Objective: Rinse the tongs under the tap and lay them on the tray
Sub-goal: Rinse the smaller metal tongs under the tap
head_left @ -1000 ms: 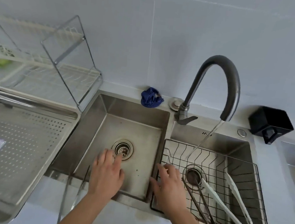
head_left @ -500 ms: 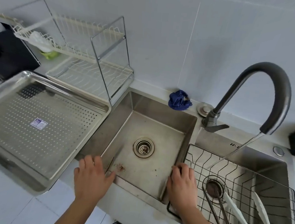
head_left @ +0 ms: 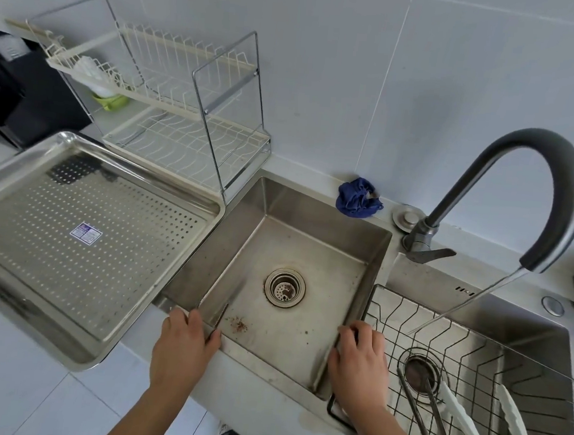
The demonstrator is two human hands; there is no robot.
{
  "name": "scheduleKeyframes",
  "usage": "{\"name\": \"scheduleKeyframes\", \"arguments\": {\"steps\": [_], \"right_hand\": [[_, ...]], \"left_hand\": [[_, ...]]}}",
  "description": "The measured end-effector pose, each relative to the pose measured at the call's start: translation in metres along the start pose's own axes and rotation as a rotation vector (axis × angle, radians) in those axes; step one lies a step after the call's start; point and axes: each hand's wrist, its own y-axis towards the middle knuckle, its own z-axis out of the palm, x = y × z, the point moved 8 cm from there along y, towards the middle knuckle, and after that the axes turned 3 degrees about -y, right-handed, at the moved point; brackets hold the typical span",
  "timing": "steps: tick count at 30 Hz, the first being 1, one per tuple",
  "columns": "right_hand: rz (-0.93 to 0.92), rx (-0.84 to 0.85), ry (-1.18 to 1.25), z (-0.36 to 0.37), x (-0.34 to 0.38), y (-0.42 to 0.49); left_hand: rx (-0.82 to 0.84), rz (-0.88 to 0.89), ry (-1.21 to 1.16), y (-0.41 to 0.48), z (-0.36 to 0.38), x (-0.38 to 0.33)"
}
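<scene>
The tray (head_left: 34, 266) sat left of the sink's left basin (head_left: 312, 229), with the dish rack (head_left: 183, 123) behind it. A cloth (head_left: 357, 197) lay on the ledge behind that basin. To the right, under the tap (head_left: 539, 141), a wire basket (head_left: 403, 333) held tongs (head_left: 467, 423) (two pairs, it seemed, side by side).

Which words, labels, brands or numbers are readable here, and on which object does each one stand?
Sticker on the perforated tray: printed, but too small and blurred to read.
Small dark marks on the back wall of the right sink: too small to tell whether they are text.
Nothing else shows any writing.
</scene>
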Motion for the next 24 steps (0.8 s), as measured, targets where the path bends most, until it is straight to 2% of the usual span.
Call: {"name": "scheduleKeyframes", "arguments": {"steps": [8,12,14,17,20,24], "right_hand": [[-0.005,0.014,0.015,-0.007,0.001,0.001],[-0.006,0.067,0.062,-0.012,0.001,0.003],[0.014,0.117,0.166,-0.016,-0.002,0.008],[0.086,0.173,0.367,-0.026,-0.015,0.017],[0.263,0.195,0.633,-0.041,-0.033,0.019],[0.441,0.145,0.988,-0.061,-0.057,0.017]], "left_hand": [[-0.132,0.198,-0.129,0.005,-0.022,-0.039],[-0.119,0.182,-0.351,0.008,-0.028,-0.079],[-0.087,0.192,-0.497,0.011,-0.028,-0.104],[0.041,0.176,-0.748,0.017,-0.022,-0.140],[0.255,0.145,-1.033,0.017,-0.012,-0.178],[0.477,0.094,-1.214,0.005,-0.006,-0.222]]}}
